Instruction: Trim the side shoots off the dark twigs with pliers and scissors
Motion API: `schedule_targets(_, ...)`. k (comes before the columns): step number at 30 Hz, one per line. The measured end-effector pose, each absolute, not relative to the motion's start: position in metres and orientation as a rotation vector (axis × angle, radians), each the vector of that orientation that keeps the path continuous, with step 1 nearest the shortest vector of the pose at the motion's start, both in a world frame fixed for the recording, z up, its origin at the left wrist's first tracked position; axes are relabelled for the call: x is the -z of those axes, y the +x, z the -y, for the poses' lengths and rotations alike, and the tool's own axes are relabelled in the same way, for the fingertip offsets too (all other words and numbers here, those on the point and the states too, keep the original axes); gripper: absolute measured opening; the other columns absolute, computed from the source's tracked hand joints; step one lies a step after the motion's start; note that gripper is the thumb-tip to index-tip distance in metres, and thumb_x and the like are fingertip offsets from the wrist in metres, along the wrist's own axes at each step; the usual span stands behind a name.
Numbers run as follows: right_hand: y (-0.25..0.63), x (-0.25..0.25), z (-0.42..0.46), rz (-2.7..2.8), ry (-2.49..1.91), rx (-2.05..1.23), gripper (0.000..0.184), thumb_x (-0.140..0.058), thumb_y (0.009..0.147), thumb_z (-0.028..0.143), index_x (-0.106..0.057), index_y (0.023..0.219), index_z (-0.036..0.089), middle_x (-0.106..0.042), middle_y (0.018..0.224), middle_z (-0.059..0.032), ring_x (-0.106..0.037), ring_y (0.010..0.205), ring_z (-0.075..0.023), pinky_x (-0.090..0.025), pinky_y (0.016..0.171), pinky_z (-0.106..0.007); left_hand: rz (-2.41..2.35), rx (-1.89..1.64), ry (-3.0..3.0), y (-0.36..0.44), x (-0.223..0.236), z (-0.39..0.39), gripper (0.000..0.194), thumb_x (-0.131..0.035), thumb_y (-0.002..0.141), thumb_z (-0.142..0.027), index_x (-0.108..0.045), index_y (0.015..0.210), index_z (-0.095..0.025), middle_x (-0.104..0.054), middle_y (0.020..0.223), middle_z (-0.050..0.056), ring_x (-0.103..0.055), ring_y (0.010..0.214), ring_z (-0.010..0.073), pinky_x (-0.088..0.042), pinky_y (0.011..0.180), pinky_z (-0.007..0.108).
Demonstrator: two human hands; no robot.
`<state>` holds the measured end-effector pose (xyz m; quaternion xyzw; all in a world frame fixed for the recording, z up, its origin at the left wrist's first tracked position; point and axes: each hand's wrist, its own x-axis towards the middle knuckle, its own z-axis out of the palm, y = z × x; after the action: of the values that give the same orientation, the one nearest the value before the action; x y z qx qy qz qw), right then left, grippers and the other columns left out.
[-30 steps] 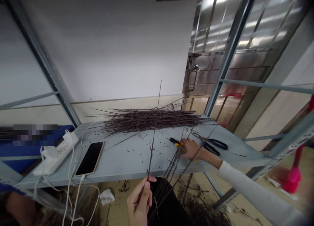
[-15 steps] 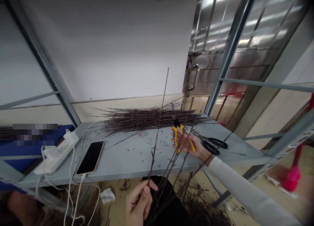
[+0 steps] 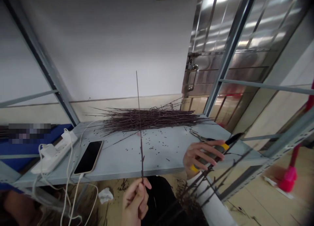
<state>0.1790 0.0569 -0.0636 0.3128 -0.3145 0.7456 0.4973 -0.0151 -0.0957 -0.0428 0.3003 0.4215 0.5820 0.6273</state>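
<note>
My left hand [image 3: 135, 203] pinches the lower end of one thin dark twig [image 3: 139, 134], which stands nearly upright in front of the shelf. My right hand [image 3: 202, 154] is closed round yellow-handled cutters [image 3: 222, 146], whose dark tip points right. A bunch of dark twigs [image 3: 211, 180] crosses below that hand and slants down to the left. A big heap of cut twigs [image 3: 149, 118] lies along the back of the grey shelf [image 3: 157, 154].
A phone [image 3: 88, 157] on a white cable and a white power strip [image 3: 52, 152] lie at the shelf's left. Black scissors [image 3: 198, 136] lie near my right hand. Small twig bits dot the shelf and the floor. Metal uprights frame both sides.
My right hand picked the yellow cutters up off the shelf, then drew them back to the right. The left hand swung its twig from leaning right to upright.
</note>
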Motion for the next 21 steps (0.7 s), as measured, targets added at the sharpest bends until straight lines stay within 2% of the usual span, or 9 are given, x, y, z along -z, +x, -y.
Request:
schedule_targets(6, 0.146, 0.075, -0.043, 0.552, 1.33, -1.729, 0.043, -0.052, 0.082, 0.045, -0.052, 0.123, 0.034, -0.063, 0.087, -0.0038, -0.058, 0.08, -0.0209, -0.048, 0.057, -0.034, -0.873, -1.207, 0.733, -0.005, 0.05, 0.092, 0.048, -0.073, 0.061, -0.062, -0.061, 0.068, -0.016, -0.019, 0.044, -0.012, -0.009, 0.039, 0.0008, -0.009, 0.035, 0.013)
schedule_targets(10, 0.124, 0.11, -0.031, 0.4, 1.472, -1.908, 0.042, -0.052, 0.084, 0.03, -0.052, 0.126, 0.034, -0.065, 0.099, -0.0034, -0.06, 0.082, -0.017, -0.047, 0.054, -0.027, -0.835, -1.173, 0.744, -0.001, 0.054, 0.091, 0.048, -0.073, 0.061, -0.062, -0.062, 0.069, -0.016, -0.023, 0.043, -0.012, -0.01, 0.037, 0.0001, -0.009, 0.034, 0.013)
schedule_targets(12, 0.109, 0.131, -0.022, 0.319, 1.461, -1.977, 0.038, -0.05, 0.088, 0.032, -0.053, 0.125, 0.036, -0.067, 0.097, -0.0011, -0.061, 0.073, -0.0127, -0.046, 0.05, -0.022, -0.811, -1.148, 0.762, -0.001, 0.053, 0.092, 0.049, -0.072, 0.061, -0.063, -0.062, 0.069, -0.016, -0.023, 0.042, -0.012, -0.01, 0.035, 0.0001, -0.01, 0.033, 0.013)
schedule_targets(14, 0.095, 0.149, -0.01, 0.233, 1.327, -1.945, 0.034, -0.05, 0.088, 0.049, -0.056, 0.121, 0.041, -0.068, 0.085, 0.0018, -0.056, 0.056, -0.008, -0.04, 0.042, -0.017, -0.803, -1.143, 0.767, 0.0, 0.048, 0.095, 0.049, -0.071, 0.061, -0.064, -0.062, 0.068, -0.016, -0.023, 0.041, -0.012, -0.01, 0.034, -0.0001, -0.011, 0.033, 0.014)
schedule_targets(17, 0.086, 0.163, 0.008, 0.281, 0.736, -1.983, 0.042, -0.047, 0.082, 0.066, -0.062, 0.113, 0.041, -0.062, 0.066, 0.0045, -0.04, 0.039, -0.0045, -0.031, 0.034, -0.013, -0.836, -1.142, 0.738, 0.004, 0.038, 0.101, 0.051, -0.073, 0.057, -0.065, -0.06, 0.065, -0.016, -0.024, 0.04, -0.012, -0.011, 0.035, -0.001, -0.011, 0.034, 0.013)
schedule_targets(19, 0.094, 0.156, 0.016, 0.409, 0.297, -2.018, 0.043, -0.05, 0.08, 0.065, -0.065, 0.107, 0.035, -0.06, 0.065, 0.0035, -0.041, 0.042, -0.0061, -0.033, 0.035, -0.015, -0.892, -1.151, 0.713, 0.007, 0.032, 0.103, 0.052, -0.074, 0.055, -0.065, -0.06, 0.064, -0.016, -0.025, 0.041, -0.012, -0.01, 0.035, -0.0015, -0.01, 0.035, 0.013)
schedule_targets(21, 0.109, 0.134, 0.017, 0.572, -0.019, -2.01, 0.045, -0.055, 0.077, 0.064, -0.066, 0.102, 0.027, -0.06, 0.072, 0.0001, -0.048, 0.053, -0.01, -0.039, 0.041, -0.018, -0.955, -1.17, 0.712, 0.01, 0.029, 0.105, 0.053, -0.074, 0.053, -0.066, -0.061, 0.066, -0.016, -0.026, 0.04, -0.011, -0.01, 0.035, -0.0016, -0.009, 0.034, 0.013)
